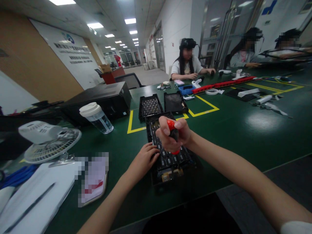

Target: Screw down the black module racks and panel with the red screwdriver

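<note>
My right hand [174, 135] is closed around the red-and-black handle of a screwdriver [171, 124], held over an open black case [168, 162]; the tool's tip is hidden from me. Rows of black parts with pale marks fill the case, and a brownish piece shows at its near end. Against the left edge of this case lies my left hand [142, 161], its fingers stretched out and slightly apart, with nothing visible in them.
Behind the case are a second tray with rows of parts [150, 105] and a black lid-like piece [175, 102]. To the left stand a clear cup [97, 118], a white fan [52, 141], a phone [95, 178] and papers [36, 191]. A person [186, 61] sits across the table.
</note>
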A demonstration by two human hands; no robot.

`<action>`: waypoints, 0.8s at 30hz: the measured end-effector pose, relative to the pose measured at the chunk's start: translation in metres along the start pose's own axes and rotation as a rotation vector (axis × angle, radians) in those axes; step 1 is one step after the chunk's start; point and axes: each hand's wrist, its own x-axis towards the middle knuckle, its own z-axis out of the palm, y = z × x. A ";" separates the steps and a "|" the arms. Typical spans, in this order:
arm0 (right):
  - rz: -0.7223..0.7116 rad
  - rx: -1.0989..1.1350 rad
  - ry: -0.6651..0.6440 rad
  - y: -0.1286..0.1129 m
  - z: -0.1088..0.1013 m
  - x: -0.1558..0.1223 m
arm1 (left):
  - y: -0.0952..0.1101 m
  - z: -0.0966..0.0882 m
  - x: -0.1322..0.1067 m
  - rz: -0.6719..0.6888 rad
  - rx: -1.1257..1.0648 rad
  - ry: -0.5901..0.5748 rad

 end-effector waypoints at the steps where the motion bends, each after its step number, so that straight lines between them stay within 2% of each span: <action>1: -0.014 -0.009 0.000 0.000 0.000 -0.001 | 0.000 0.000 0.000 -0.001 -0.003 -0.003; 7: -0.058 -0.075 0.061 -0.001 0.006 -0.008 | 0.000 0.001 -0.001 -0.008 -0.006 -0.005; 15: -0.019 -0.177 0.166 0.004 0.020 -0.003 | 0.001 0.000 -0.001 -0.004 0.015 0.016; 24: -0.054 -0.272 0.278 0.004 0.023 -0.005 | 0.005 -0.002 0.000 -0.016 -0.003 -0.008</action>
